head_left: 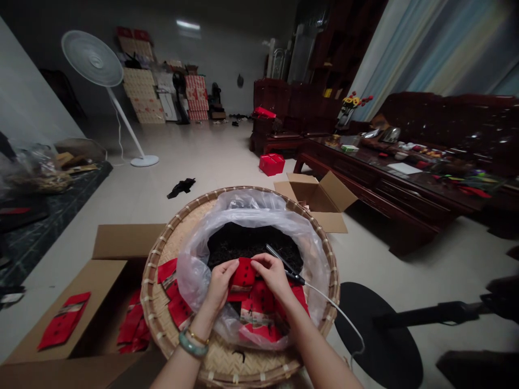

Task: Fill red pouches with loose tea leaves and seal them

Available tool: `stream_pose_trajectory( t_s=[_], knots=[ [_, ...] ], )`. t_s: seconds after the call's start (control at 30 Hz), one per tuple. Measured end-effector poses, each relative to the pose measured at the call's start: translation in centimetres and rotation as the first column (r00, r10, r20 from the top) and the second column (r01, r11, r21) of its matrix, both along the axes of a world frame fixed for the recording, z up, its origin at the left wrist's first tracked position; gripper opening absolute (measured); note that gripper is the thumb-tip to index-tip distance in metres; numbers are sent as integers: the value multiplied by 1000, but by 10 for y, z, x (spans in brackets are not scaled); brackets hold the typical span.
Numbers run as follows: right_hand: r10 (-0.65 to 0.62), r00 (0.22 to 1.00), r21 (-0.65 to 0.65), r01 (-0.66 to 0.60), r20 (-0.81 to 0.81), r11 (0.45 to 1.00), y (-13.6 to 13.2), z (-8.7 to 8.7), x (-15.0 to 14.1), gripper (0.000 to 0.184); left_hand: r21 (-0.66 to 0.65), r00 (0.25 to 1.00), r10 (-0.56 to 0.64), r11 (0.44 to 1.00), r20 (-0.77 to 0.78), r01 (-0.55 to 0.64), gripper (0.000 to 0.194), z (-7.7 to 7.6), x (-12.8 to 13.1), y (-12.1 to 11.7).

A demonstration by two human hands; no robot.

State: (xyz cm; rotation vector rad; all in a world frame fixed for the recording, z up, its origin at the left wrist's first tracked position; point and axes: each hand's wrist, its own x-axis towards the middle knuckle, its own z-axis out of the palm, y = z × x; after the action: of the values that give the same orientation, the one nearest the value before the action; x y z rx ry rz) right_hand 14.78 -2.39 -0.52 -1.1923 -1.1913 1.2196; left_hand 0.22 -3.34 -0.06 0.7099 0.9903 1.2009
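Between both hands I hold a small red packet (243, 273), upright over a clear plastic bag (190, 270). My left hand (221, 281) pinches its left edge, and my right hand (271, 275) pinches its upper right corner. Inside the open bag lies a heap of dark, loose leaf-like material (251, 237). More red packets (263, 310) lie just below my hands. A black corded tool like a hair straightener (290, 267) rests on the bag beside my right hand. Everything sits on a round woven bamboo tray (239, 367).
On the left, an open cardboard box (109, 286) holds red packets, with another packet (65, 320) on its flap. A second open box (320, 197) stands beyond the tray. A white cord (344, 310) crosses the tray's right rim near a black round base (377, 335).
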Motion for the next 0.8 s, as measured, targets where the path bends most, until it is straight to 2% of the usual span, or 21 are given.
stream_pose_trajectory(
  t_s=[0.17,0.23,0.3,0.37,0.43,0.53,0.63,0.7,0.8],
  knots=[
    [9,995,64,-16,104,998,-5,6,-3,14,101,973,166,983,-159,-152,23,-6,0,0],
    [29,997,59,-33,70,998,-6,8,-5,15,135,964,217,971,-152,-197,21,-7,-1,0],
    [50,998,39,-51,22,998,-6,7,-6,20,99,967,234,969,-103,-225,22,-6,-1,-1],
    [65,998,4,-65,1,998,-6,5,-6,21,55,976,211,977,-55,-208,23,-5,-1,-2],
    [58,998,-28,-58,5,998,-5,4,-5,22,71,983,179,982,-46,-176,23,-2,0,-2],
    [50,999,-38,-50,16,998,-6,2,-4,25,95,985,115,990,-128,-104,23,1,2,-3],
    [87,996,-54,-88,-17,995,-7,3,-3,25,-15,980,26,999,-200,-29,26,2,3,-5],
    [111,993,-68,-114,-51,991,-8,3,-3,27,-53,982,27,998,-187,-37,26,1,3,-6],
    [117,993,-71,-118,-11,990,-9,3,0,26,8,987,79,997,-143,-79,25,-3,3,-4]
  ],
)
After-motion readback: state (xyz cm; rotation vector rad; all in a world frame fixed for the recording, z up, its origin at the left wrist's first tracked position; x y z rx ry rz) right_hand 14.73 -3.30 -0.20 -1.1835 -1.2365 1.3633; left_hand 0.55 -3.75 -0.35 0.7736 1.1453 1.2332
